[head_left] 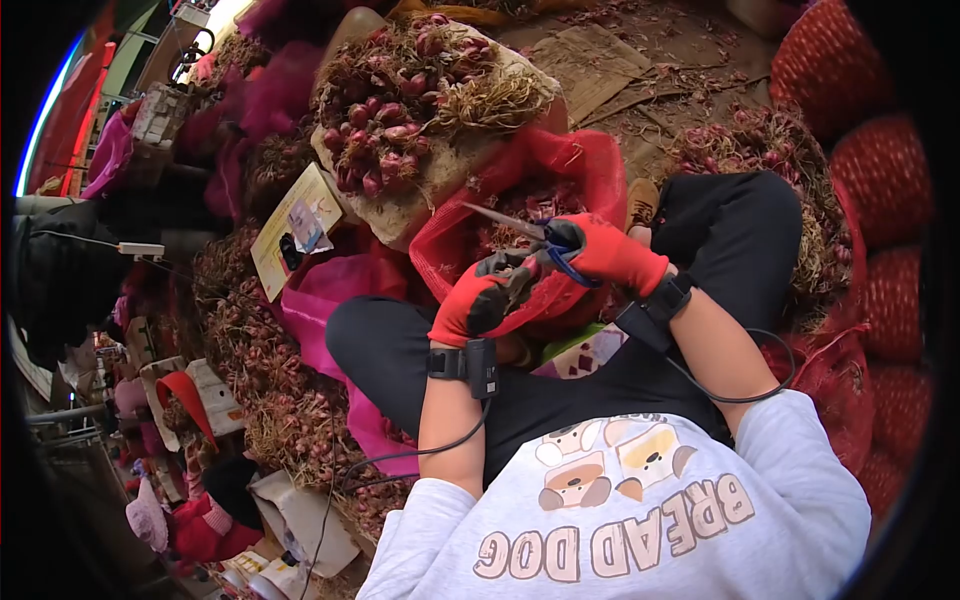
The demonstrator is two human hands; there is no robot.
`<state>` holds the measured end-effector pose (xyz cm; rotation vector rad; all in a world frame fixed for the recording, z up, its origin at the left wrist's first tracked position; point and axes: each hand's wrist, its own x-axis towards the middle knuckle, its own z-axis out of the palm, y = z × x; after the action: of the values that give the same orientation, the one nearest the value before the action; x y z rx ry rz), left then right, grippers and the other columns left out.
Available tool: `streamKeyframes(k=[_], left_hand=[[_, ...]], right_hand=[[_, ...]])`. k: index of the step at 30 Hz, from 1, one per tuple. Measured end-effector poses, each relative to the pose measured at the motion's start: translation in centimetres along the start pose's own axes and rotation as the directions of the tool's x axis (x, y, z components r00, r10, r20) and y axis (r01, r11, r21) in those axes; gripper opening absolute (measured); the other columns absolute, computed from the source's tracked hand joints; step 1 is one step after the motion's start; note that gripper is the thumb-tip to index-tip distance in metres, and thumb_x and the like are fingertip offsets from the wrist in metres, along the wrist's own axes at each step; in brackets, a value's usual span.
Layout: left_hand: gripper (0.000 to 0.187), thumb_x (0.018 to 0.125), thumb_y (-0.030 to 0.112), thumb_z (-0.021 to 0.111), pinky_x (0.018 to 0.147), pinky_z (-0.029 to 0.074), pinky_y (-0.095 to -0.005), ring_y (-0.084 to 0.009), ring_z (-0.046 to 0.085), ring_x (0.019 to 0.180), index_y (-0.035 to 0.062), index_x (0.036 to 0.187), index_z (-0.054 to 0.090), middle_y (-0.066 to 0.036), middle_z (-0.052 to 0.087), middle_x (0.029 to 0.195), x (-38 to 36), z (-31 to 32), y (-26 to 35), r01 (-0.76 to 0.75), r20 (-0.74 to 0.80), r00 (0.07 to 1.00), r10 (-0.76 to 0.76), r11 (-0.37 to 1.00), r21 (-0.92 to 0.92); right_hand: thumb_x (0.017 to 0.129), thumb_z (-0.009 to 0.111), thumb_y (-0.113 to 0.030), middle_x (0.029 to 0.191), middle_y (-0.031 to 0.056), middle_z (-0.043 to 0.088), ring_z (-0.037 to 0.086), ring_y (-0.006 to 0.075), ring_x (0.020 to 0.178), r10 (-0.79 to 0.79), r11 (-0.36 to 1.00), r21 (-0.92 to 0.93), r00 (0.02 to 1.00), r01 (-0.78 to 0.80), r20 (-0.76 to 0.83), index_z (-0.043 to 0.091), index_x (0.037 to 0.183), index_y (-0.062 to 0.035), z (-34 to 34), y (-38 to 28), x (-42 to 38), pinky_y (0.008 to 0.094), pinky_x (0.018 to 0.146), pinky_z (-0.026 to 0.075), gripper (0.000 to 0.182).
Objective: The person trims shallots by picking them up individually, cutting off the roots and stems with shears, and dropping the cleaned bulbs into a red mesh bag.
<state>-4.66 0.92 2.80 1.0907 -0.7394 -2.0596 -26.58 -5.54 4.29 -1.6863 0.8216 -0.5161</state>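
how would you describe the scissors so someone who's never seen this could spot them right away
Start at the person's lap, black trousers above a red mesh sack. Two red-and-black gloved hands meet there; the right hand grips blue-handled scissors. Their thin grey metal blades, pointing left over the sack, are the only shiny straight thing among the shallots.

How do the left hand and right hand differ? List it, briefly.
The right hand grips blue-handled scissors; the left hand curls round a small dark item too blurred to name. The right hand sits farther out, over the red mesh bag; the left hand is nearer the body. Both are red-gloved, with cabled black wrist bands.
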Motion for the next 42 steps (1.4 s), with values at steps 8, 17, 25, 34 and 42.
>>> streamKeyframes(k=[8, 17, 25, 34, 42], left_hand=[[0.024, 0.089, 0.016, 0.062, 0.057, 0.039, -0.0198, -0.0043, 0.050, 0.068, 0.0030, 0.110, 0.057, 0.001, 0.058, 0.087, 0.3, 0.3, -1.3, -0.108, -0.041, 0.993, 0.108, 0.994, -0.006], [0.029, 0.090, 0.019, 0.058, 0.066, 0.043, -0.0200, -0.0061, 0.052, 0.072, 0.0005, 0.113, 0.057, -0.001, 0.061, 0.090, -0.2, -0.1, -0.8, -0.199, -0.055, 0.978, 0.199, 0.980, 0.004], [0.025, 0.089, 0.010, 0.058, 0.066, 0.044, -0.0216, -0.0049, 0.053, 0.075, 0.0010, 0.113, 0.056, -0.001, 0.060, 0.087, 0.3, -0.3, -1.9, -0.260, -0.039, 0.961, 0.273, 0.943, 0.208], [0.029, 0.089, 0.021, 0.063, 0.066, 0.044, -0.0211, -0.0049, 0.053, 0.074, 0.0041, 0.113, 0.058, 0.002, 0.061, 0.089, -0.3, 1.0, 0.5, -0.322, -0.243, 0.901, 0.359, 0.929, 0.181], [0.032, 0.087, -0.002, 0.057, 0.072, 0.048, -0.0203, -0.0066, 0.057, 0.089, 0.0030, 0.119, 0.055, -0.003, 0.061, 0.105, -0.7, -0.7, 1.0, -0.518, -0.248, 0.836, 0.490, 0.853, -0.058]], right_hand=[[0.079, 0.064, -0.019, 0.082, 0.0169, 0.065, 0.062, 0.0340, 0.080, 0.019, 0.979, -0.193, 0.976, -0.062, -0.216, 0.064, 0.091, -0.0039, 1.3, 0.8, 0.2, 0.0388, 0.070, 0.047, 0.019], [0.069, 0.068, -0.008, 0.082, 0.0153, 0.062, 0.059, 0.0329, 0.075, -0.381, 0.912, -0.206, 0.918, 0.355, -0.108, 0.060, 0.091, -0.0023, 1.1, 0.3, 0.1, 0.0375, 0.068, 0.047, 0.024], [0.069, 0.069, -0.017, 0.080, 0.0122, 0.061, 0.060, 0.0328, 0.076, -0.340, 0.813, -0.529, 0.936, 0.245, -0.088, 0.059, 0.087, -0.0059, 1.0, 0.4, 0.6, 0.0395, 0.066, 0.047, 0.023], [0.078, 0.064, -0.044, 0.096, 0.0154, 0.062, 0.059, 0.0327, 0.091, -0.053, 0.867, -0.495, 0.977, -0.058, -0.208, 0.058, 0.102, -0.0063, -0.9, -0.1, -0.8, 0.0400, 0.077, 0.046, 0.045], [0.075, 0.066, -0.051, 0.084, 0.0131, 0.064, 0.063, 0.0302, 0.081, -0.033, 0.735, -0.674, 0.989, -0.075, -0.147, 0.062, 0.096, -0.0062, -2.8, -4.3, -3.2, 0.0385, 0.071, 0.049, 0.050]])
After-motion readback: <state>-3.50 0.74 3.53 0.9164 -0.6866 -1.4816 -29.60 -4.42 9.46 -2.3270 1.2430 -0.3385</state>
